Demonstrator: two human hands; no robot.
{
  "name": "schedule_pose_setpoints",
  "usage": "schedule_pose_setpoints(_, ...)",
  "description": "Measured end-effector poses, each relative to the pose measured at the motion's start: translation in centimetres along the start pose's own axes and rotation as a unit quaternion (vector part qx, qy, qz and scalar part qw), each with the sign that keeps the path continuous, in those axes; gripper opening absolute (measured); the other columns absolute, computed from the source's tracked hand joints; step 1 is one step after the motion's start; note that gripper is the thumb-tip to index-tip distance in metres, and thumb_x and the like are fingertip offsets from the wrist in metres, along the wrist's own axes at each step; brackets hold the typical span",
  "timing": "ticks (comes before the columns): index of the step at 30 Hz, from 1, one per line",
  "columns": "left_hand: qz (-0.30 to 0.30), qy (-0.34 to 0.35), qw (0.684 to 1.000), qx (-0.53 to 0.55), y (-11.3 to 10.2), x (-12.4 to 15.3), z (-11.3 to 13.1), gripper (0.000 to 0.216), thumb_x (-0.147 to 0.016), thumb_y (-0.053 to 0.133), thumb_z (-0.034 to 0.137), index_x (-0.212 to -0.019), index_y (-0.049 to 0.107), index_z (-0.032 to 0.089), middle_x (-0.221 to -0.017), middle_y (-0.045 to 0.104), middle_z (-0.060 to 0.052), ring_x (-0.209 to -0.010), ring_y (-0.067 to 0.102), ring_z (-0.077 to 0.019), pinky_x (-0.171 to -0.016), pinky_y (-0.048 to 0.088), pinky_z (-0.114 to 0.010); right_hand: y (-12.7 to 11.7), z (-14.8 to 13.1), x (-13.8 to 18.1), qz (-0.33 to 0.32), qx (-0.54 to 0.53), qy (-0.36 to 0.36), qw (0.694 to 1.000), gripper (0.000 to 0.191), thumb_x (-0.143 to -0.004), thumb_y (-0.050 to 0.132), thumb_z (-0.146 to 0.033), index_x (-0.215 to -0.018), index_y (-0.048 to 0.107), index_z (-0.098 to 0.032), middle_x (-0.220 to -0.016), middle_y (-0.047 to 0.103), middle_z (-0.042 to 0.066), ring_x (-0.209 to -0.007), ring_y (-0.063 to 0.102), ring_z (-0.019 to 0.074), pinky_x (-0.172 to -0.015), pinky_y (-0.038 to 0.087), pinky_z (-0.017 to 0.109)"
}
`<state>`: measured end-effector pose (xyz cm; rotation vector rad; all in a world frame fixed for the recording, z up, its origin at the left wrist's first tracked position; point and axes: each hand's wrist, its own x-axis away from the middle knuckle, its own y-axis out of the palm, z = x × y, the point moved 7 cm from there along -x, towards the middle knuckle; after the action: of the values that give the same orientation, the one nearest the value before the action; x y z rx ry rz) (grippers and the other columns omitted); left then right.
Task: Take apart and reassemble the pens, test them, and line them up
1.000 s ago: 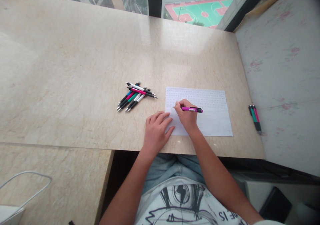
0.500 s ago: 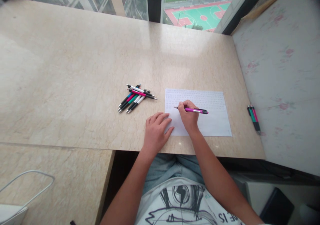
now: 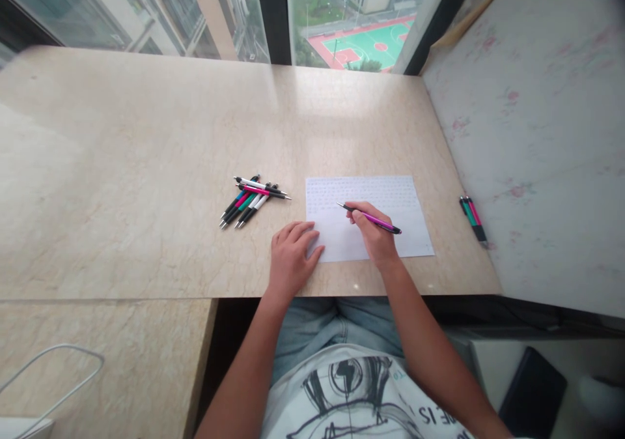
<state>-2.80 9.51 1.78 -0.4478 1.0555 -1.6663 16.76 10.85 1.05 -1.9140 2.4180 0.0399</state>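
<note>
A white sheet of paper [image 3: 390, 195] with faint handwritten lines lies on the beige marble desk [image 3: 146, 165]. My right hand [image 3: 375, 237] is closed on a pink and black pen [image 3: 375, 220], whose tip rests on the upper left part of the sheet. My left hand [image 3: 291, 256] lies flat with fingers stretched out, its fingertips pressing the sheet's lower left corner. A small pile of several pens [image 3: 251, 197] in pink, teal, blue and white lies just left of the paper.
Two more pens [image 3: 472, 217], one teal and one pink, lie at the desk's right edge by the wall. A window runs along the far side. A lower marble ledge with a white cable [image 3: 53, 367] sits at the near left.
My right hand shifted slightly right along the sheet and the pen now tilts, tip up-left. The view tipped upward, showing more window. My left hand stays on the paper's corner.
</note>
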Motion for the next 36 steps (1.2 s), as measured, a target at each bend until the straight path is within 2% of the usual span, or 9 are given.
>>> schedule_pose_setpoints(5,0.009,0.005,1.000,-0.003,0.0,-0.1,0.0,0.020,-0.088,0.066,0.030,-0.107,0.069,0.024,-0.128,0.068,-0.007,-0.123,0.056,-0.0280,-0.104,0.041,-0.048,-3.9,0.7,2.5,0.068,-0.064,0.053,0.994,0.019,-0.085,0.070,-0.036,-0.099,0.076,-0.025,-0.104,0.067,0.004,-0.095,0.063,0.0175,-0.084,0.052,0.033)
schedule_pose_setpoints(8,0.017,0.011,1.000,-0.006,0.0,-0.1,0.0,0.019,-0.088,0.066,0.030,-0.106,0.069,0.023,-0.127,0.069,-0.007,-0.123,0.057,-0.0282,-0.104,0.042,-0.049,-4.9,1.4,3.5,0.091,-0.137,0.105,0.981,0.045,-0.079,0.077,-0.035,-0.122,0.065,-0.026,-0.100,0.070,0.003,-0.094,0.067,0.0180,-0.078,0.053,0.031)
schedule_pose_setpoints(11,0.042,0.015,0.999,0.003,-0.4,-0.2,0.0,0.018,-0.089,0.064,0.027,-0.106,0.069,0.023,-0.124,0.070,-0.008,-0.119,0.060,-0.0272,-0.103,0.044,-0.048,-5.1,1.6,4.2,0.102,-0.178,0.131,0.970,0.076,-0.077,0.079,-0.035,-0.143,0.043,-0.030,-0.096,0.073,0.002,-0.086,0.070,0.0182,-0.070,0.053,0.029)
schedule_pose_setpoints(15,0.069,0.022,0.997,0.030,-0.9,0.0,0.6,0.019,-0.091,0.060,0.025,-0.108,0.068,0.022,-0.122,0.070,-0.009,-0.114,0.063,-0.0248,-0.102,0.048,-0.045,-5.2,1.2,4.4,0.114,-0.185,0.113,0.970,0.100,-0.075,0.079,-0.034,-0.153,0.017,-0.034,-0.100,0.074,0.002,-0.081,0.073,0.0190,-0.067,0.053,0.029)
schedule_pose_setpoints(17,0.076,0.026,0.996,0.040,-1.0,0.1,1.4,0.018,-0.092,0.059,0.024,-0.108,0.067,0.022,-0.123,0.069,-0.009,-0.114,0.063,-0.0243,-0.102,0.049,-0.044,-5.3,1.0,4.4,0.118,-0.179,0.097,0.972,0.103,-0.076,0.078,-0.033,-0.154,0.011,-0.034,-0.099,0.073,0.002,-0.078,0.073,0.0184,-0.067,0.053,0.029)
schedule_pose_setpoints(25,0.040,0.065,0.996,0.047,1.7,0.1,5.2,0.018,-0.093,0.057,0.020,-0.108,0.066,0.022,-0.128,0.065,-0.010,-0.118,0.059,-0.0254,-0.102,0.049,-0.046,-5.9,1.0,4.5,0.128,-0.135,0.061,0.981,0.087,-0.078,0.076,-0.034,-0.149,0.026,-0.032,-0.090,0.073,0.000,-0.072,0.071,0.0176,-0.067,0.053,0.031)
schedule_pose_setpoints(32,0.015,0.066,0.997,0.028,3.1,0.1,5.0,0.017,-0.093,0.056,0.020,-0.107,0.066,0.021,-0.126,0.066,-0.012,-0.116,0.061,-0.0263,-0.099,0.050,-0.047,-5.6,1.4,4.6,0.107,-0.143,0.056,0.982,0.093,-0.081,0.074,-0.032,-0.154,0.016,-0.032,-0.096,0.074,0.001,-0.070,0.068,0.0155,-0.067,0.054,0.031)
schedule_pose_setpoints(34,0.019,0.064,0.997,0.033,3.0,0.2,4.9,0.018,-0.093,0.056,0.020,-0.107,0.066,0.022,-0.126,0.066,-0.012,-0.116,0.062,-0.0260,-0.098,0.051,-0.047,-5.5,1.6,4.5,0.103,-0.131,0.064,0.984,0.082,-0.080,0.075,-0.033,-0.148,0.030,-0.029,-0.097,0.075,0.002,-0.070,0.067,0.0153,-0.068,0.055,0.032)
schedule_pose_setpoints(36,0.025,0.060,0.997,0.038,3.0,0.2,4.8,0.018,-0.093,0.055,0.020,-0.107,0.066,0.022,-0.125,0.066,-0.011,-0.116,0.062,-0.0256,-0.098,0.051,-0.046,-5.3,1.9,4.5,0.100,-0.115,0.076,0.985,0.061,-0.078,0.077,-0.035,-0.132,0.051,-0.025,-0.097,0.075,0.004,-0.075,0.068,0.0166,-0.070,0.056,0.033)
